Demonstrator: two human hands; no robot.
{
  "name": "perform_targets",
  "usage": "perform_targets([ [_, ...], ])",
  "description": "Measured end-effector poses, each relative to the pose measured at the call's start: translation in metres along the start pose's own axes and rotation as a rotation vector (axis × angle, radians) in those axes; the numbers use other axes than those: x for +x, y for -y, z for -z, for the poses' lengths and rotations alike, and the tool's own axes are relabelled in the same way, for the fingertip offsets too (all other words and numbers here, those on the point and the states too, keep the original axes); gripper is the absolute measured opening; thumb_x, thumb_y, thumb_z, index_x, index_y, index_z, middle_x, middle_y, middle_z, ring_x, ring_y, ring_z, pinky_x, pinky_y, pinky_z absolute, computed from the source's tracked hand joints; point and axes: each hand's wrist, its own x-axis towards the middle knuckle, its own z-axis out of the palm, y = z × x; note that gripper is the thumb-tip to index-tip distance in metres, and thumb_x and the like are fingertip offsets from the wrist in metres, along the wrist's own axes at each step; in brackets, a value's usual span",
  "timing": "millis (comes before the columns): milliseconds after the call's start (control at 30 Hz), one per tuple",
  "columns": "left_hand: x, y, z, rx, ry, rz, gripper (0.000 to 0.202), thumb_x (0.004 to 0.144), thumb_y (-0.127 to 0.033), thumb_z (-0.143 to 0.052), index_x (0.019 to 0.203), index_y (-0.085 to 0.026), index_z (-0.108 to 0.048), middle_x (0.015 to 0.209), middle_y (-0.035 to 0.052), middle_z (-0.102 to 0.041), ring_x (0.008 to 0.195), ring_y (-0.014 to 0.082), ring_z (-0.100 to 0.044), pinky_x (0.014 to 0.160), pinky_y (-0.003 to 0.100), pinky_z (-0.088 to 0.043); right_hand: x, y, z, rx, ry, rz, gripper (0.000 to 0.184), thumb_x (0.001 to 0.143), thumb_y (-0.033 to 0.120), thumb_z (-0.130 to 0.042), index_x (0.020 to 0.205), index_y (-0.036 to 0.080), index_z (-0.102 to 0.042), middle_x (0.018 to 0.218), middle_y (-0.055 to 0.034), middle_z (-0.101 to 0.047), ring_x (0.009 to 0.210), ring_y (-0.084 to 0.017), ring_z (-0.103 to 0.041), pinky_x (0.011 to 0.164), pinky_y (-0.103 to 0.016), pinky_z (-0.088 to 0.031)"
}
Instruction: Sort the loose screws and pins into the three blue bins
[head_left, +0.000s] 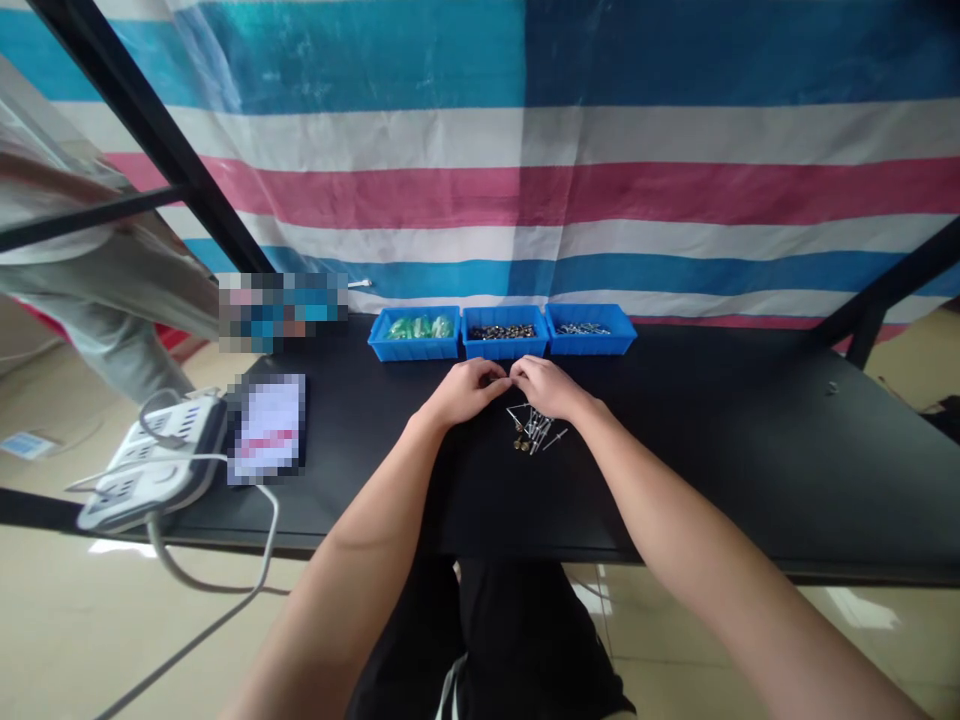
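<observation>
My left hand [466,390] and my right hand [547,386] meet fingertip to fingertip just in front of the blue bins. Both have their fingers closed in a pinch, and whatever sits between them is too small to make out. Under and beside my right hand lies a loose pile of thin silver pins that look like blind rivets [537,430]. A few small brass-coloured round pieces [522,443] lie at the pile's left side.
Three blue bins stand in a row: one with green-and-white packets [420,328], one with small brown metal parts [504,332], one with silver pins [583,328]. A power strip [161,460] with cables and a blurred tablet-like device [268,428] occupy the left. Someone's legs [112,300] show beyond the frame.
</observation>
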Motion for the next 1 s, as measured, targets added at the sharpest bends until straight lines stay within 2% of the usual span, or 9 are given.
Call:
perform_targets([
  [100, 0.000, 0.000, -0.002, 0.028, 0.005, -0.024, 0.032, 0.087, -0.041, -0.047, 0.091, -0.017, -0.068, 0.085, 0.0061, -0.068, 0.074, 0.0169, -0.058, 0.072, 0.028, -0.042, -0.001, 0.004, -0.002, -0.010, -0.033, -0.021, 0.017, 0.092, 0.026, -0.043, 0.085, 0.019, -0.057, 0.090, -0.0057, -0.061, 0.082, -0.018, -0.055, 0.071, -0.028, -0.039],
  [233, 0.001, 0.002, -0.001, 0.033, -0.084, -0.032, 0.032, 0.088, -0.038, -0.044, 0.089, -0.016, -0.067, 0.087, 0.0072, -0.069, 0.076, 0.0174, -0.059, 0.074, 0.027, -0.042, -0.001, 0.008, 0.000, 0.026, -0.075, -0.012, 0.021, 0.092, 0.032, -0.043, 0.081, 0.019, -0.055, 0.086, -0.0051, -0.061, 0.078, -0.017, -0.055, 0.068, -0.027, -0.039],
  [367, 0.000, 0.001, 0.000, 0.012, -0.084, -0.001, 0.038, 0.089, -0.045, -0.042, 0.081, -0.015, -0.065, 0.079, 0.0049, -0.067, 0.071, 0.0162, -0.057, 0.070, 0.027, -0.041, -0.003, 0.012, 0.006, 0.178, -0.099, 0.028, 0.019, 0.086, 0.032, -0.051, 0.076, 0.018, -0.057, 0.072, -0.0019, -0.058, 0.065, -0.014, -0.051, 0.062, -0.025, -0.038],
  [500, -0.001, -0.002, 0.001, -0.014, -0.115, 0.100, 0.048, 0.088, -0.056, -0.039, 0.073, -0.016, -0.060, 0.068, 0.0021, -0.063, 0.064, 0.0150, -0.053, 0.063, 0.026, -0.038, -0.002, 0.009, 0.009, 0.405, -0.160, -0.071, 0.023, 0.082, 0.038, -0.056, 0.072, 0.016, -0.058, 0.064, 0.0002, -0.057, 0.058, -0.011, -0.049, 0.058, -0.024, -0.039],
  [567, -0.001, -0.002, 0.002, -0.031, -0.178, 0.142, 0.049, 0.088, -0.058, -0.037, 0.074, -0.016, -0.059, 0.068, 0.0015, -0.062, 0.064, 0.0148, -0.054, 0.062, 0.026, -0.038, 0.001, 0.003, 0.008, 0.528, -0.259, -0.155, 0.027, 0.079, 0.041, -0.058, 0.069, 0.017, -0.057, 0.061, 0.0010, -0.055, 0.055, -0.010, -0.048, 0.054, -0.023, -0.038],
  [667, -0.001, -0.001, 0.003, -0.041, -0.233, 0.172, 0.049, 0.089, -0.058, -0.035, 0.075, -0.017, -0.058, 0.067, 0.0011, -0.061, 0.064, 0.0146, -0.053, 0.063, 0.026, -0.038, 0.007, -0.012, 0.009, 0.768, -0.490, -0.338, 0.029, 0.074, 0.043, -0.063, 0.064, 0.018, -0.053, 0.052, 0.0042, -0.048, 0.044, -0.007, -0.041, 0.042, -0.020, -0.032],
  [833, -0.001, 0.000, 0.002, -0.001, -0.185, 0.175, 0.048, 0.089, -0.058, -0.037, 0.077, -0.018, -0.059, 0.068, 0.0018, -0.062, 0.064, 0.0156, -0.054, 0.063, 0.027, -0.038, 0.013, -0.030, 0.021, 1.088, -0.823, -0.620, 0.028, 0.071, 0.036, -0.068, 0.063, 0.019, -0.047, 0.045, 0.0085, -0.041, 0.032, -0.003, -0.030, 0.032, -0.017, -0.018],
  [900, 0.000, 0.002, 0.002, 0.006, -0.172, 0.174, 0.046, 0.088, -0.058, -0.038, 0.079, -0.018, -0.059, 0.070, 0.0022, -0.064, 0.066, 0.0162, -0.056, 0.063, 0.027, -0.038, 0.013, -0.032, 0.027, 1.166, -0.889, -0.670, 0.022, 0.072, 0.033, -0.067, 0.069, 0.019, -0.050, 0.043, 0.0092, -0.041, 0.031, -0.003, -0.028, 0.032, -0.016, -0.017],
  [1000, 0.000, 0.004, 0.000, 0.022, -0.170, 0.174, 0.044, 0.088, -0.057, -0.041, 0.083, -0.018, -0.061, 0.074, 0.0028, -0.066, 0.069, 0.0171, -0.058, 0.064, 0.027, -0.039, 0.012, -0.029, 0.031, 1.245, -0.891, -0.644, 0.021, 0.074, 0.035, -0.065, 0.086, 0.020, -0.055, 0.043, 0.0092, -0.045, 0.031, -0.004, -0.029, 0.033, -0.017, -0.018],
])
